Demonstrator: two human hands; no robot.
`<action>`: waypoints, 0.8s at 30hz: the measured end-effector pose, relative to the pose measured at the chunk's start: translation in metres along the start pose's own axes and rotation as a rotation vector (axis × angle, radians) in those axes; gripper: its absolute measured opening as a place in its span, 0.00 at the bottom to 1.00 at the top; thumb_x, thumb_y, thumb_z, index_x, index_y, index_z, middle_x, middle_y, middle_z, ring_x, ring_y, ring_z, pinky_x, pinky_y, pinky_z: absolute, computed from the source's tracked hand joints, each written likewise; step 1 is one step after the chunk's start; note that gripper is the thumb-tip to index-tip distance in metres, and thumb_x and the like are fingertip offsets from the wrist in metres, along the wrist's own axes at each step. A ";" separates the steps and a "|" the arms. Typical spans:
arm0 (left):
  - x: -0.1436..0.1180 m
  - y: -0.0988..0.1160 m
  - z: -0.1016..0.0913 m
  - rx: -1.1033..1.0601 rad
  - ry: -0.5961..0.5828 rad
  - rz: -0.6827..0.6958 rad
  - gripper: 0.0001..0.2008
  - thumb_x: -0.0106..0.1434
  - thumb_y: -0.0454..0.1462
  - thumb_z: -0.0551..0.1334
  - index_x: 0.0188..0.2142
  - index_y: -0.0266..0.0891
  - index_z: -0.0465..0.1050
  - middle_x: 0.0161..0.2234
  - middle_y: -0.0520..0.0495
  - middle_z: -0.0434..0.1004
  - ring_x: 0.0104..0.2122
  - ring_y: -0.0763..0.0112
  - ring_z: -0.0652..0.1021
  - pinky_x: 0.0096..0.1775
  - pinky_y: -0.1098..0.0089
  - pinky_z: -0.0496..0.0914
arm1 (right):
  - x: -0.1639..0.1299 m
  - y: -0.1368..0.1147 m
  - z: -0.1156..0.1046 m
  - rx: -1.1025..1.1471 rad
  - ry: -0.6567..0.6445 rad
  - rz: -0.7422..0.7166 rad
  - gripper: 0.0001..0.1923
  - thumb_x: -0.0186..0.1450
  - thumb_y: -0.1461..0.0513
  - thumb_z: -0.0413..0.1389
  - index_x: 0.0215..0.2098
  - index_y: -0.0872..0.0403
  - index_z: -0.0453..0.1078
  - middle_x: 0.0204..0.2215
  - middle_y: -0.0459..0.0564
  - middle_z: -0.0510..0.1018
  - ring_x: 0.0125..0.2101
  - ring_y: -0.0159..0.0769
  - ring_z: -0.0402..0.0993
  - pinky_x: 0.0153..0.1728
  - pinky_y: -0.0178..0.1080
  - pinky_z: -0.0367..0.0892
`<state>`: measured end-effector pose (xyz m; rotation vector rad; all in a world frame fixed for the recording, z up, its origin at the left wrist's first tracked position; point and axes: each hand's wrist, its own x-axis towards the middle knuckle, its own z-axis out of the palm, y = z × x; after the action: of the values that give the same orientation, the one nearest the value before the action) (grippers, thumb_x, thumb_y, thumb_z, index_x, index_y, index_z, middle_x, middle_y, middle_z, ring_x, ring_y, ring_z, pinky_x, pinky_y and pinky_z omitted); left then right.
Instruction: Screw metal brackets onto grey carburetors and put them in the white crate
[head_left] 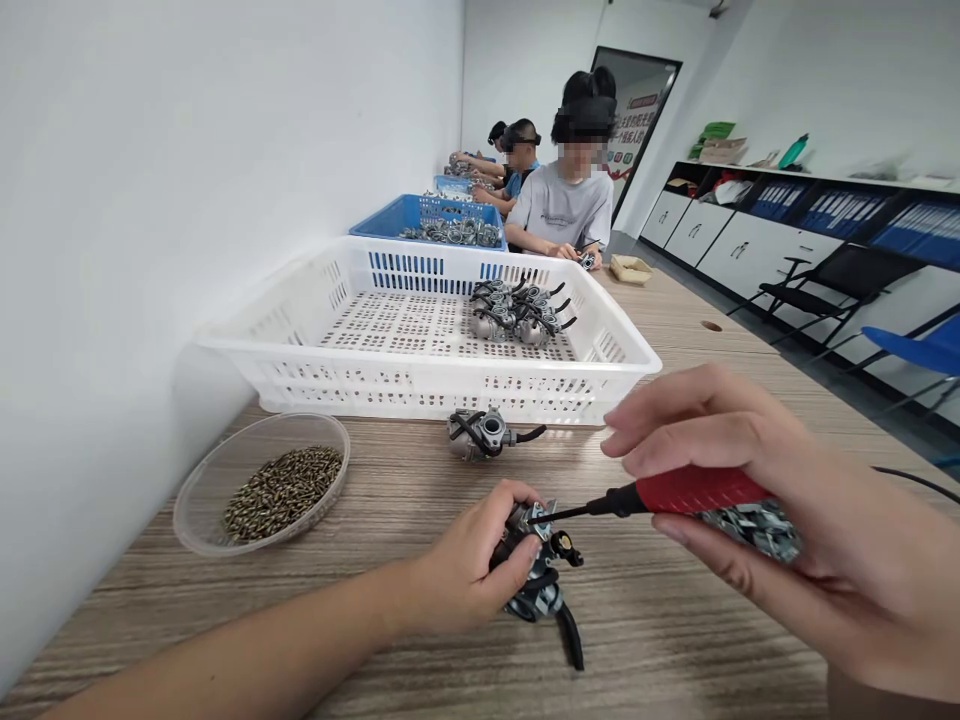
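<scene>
The left hand (469, 565) clasps a small grey cast-metal carburettor with black hose (541, 580) on the striped wood-grain worktop (660, 620), near its front edge. The right hand (757, 520) grips a red-handled, thin black-shafted screwdriver (660, 495), its tip on the carburettor, with crumpled metal pieces (754, 528) cupped beneath. A clear round plastic dish of dark screws (262, 495) sits towards the wall edge.

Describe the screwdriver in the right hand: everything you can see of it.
The screwdriver has a red handle, a black collar and a thin dark shaft. It lies nearly level, pointing left, with its tip on top of the carburetor that the left hand grips on the table. The right hand wraps the handle, fingers above and below, and also holds small metal parts against the palm. The handle's rear end is hidden.
</scene>
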<state>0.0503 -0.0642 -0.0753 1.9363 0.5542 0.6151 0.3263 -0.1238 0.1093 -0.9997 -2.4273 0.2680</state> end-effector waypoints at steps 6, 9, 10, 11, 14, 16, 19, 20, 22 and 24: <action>-0.001 -0.002 -0.001 -0.015 -0.010 0.005 0.16 0.83 0.46 0.55 0.62 0.42 0.64 0.48 0.43 0.77 0.44 0.60 0.77 0.50 0.58 0.74 | 0.008 0.006 0.011 0.038 0.080 -0.086 0.14 0.78 0.58 0.69 0.59 0.48 0.77 0.42 0.51 0.85 0.34 0.41 0.84 0.28 0.40 0.78; -0.001 -0.003 -0.002 -0.038 -0.013 0.000 0.15 0.83 0.48 0.56 0.61 0.43 0.64 0.49 0.43 0.77 0.45 0.60 0.77 0.50 0.59 0.74 | 0.007 0.010 0.015 -0.021 0.140 -0.044 0.13 0.78 0.53 0.69 0.56 0.48 0.75 0.39 0.48 0.86 0.29 0.38 0.82 0.26 0.40 0.74; -0.001 -0.004 -0.002 -0.058 -0.014 0.001 0.16 0.83 0.49 0.56 0.61 0.43 0.64 0.49 0.43 0.77 0.45 0.59 0.77 0.50 0.59 0.74 | 0.006 0.011 0.015 -0.020 0.166 -0.025 0.15 0.78 0.53 0.69 0.57 0.47 0.74 0.39 0.48 0.87 0.29 0.38 0.83 0.26 0.40 0.74; -0.002 -0.005 -0.002 -0.084 -0.014 0.000 0.16 0.83 0.50 0.57 0.61 0.44 0.65 0.49 0.43 0.78 0.46 0.59 0.78 0.51 0.59 0.74 | 0.006 0.013 0.016 -0.014 0.197 -0.002 0.16 0.78 0.54 0.68 0.59 0.47 0.72 0.39 0.48 0.87 0.29 0.39 0.83 0.27 0.40 0.74; -0.003 -0.010 -0.002 -0.167 -0.011 -0.012 0.18 0.83 0.52 0.58 0.60 0.44 0.65 0.49 0.43 0.79 0.47 0.58 0.79 0.52 0.59 0.76 | 0.003 0.016 0.017 0.037 0.281 0.034 0.21 0.76 0.58 0.68 0.62 0.48 0.68 0.40 0.49 0.84 0.32 0.40 0.83 0.29 0.42 0.76; -0.004 -0.012 -0.003 -0.201 -0.005 -0.017 0.19 0.83 0.54 0.58 0.60 0.44 0.66 0.50 0.42 0.79 0.48 0.57 0.79 0.53 0.58 0.76 | 0.002 0.017 0.018 0.080 0.274 0.031 0.20 0.76 0.62 0.66 0.62 0.48 0.66 0.42 0.49 0.82 0.34 0.38 0.82 0.31 0.41 0.76; -0.004 -0.013 -0.005 -0.243 -0.019 -0.008 0.21 0.83 0.57 0.57 0.59 0.43 0.65 0.52 0.41 0.77 0.52 0.55 0.78 0.57 0.54 0.74 | 0.002 0.017 0.018 0.168 0.162 0.054 0.19 0.80 0.66 0.59 0.64 0.47 0.62 0.39 0.45 0.79 0.30 0.33 0.77 0.29 0.38 0.74; -0.004 -0.013 -0.005 -0.257 -0.025 -0.007 0.22 0.83 0.57 0.56 0.59 0.43 0.65 0.52 0.41 0.77 0.54 0.54 0.78 0.58 0.53 0.73 | 0.002 0.018 0.019 0.182 0.120 0.068 0.18 0.81 0.66 0.57 0.65 0.47 0.61 0.37 0.44 0.78 0.29 0.31 0.75 0.29 0.37 0.73; -0.003 -0.012 -0.007 -0.272 -0.040 -0.009 0.22 0.84 0.58 0.56 0.59 0.43 0.65 0.53 0.41 0.76 0.55 0.53 0.77 0.60 0.52 0.72 | 0.004 0.020 0.022 0.176 0.073 0.085 0.16 0.82 0.66 0.56 0.64 0.47 0.61 0.35 0.42 0.76 0.27 0.30 0.72 0.28 0.36 0.71; -0.004 -0.012 -0.008 -0.276 -0.042 -0.006 0.23 0.84 0.58 0.55 0.60 0.44 0.66 0.53 0.41 0.76 0.56 0.54 0.76 0.60 0.52 0.71 | 0.006 0.023 0.027 0.146 0.080 0.087 0.13 0.82 0.65 0.56 0.61 0.47 0.62 0.36 0.42 0.76 0.28 0.30 0.71 0.29 0.37 0.70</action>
<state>0.0413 -0.0566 -0.0838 1.6825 0.4249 0.6122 0.3226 -0.1027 0.0799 -1.0316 -2.2599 0.4212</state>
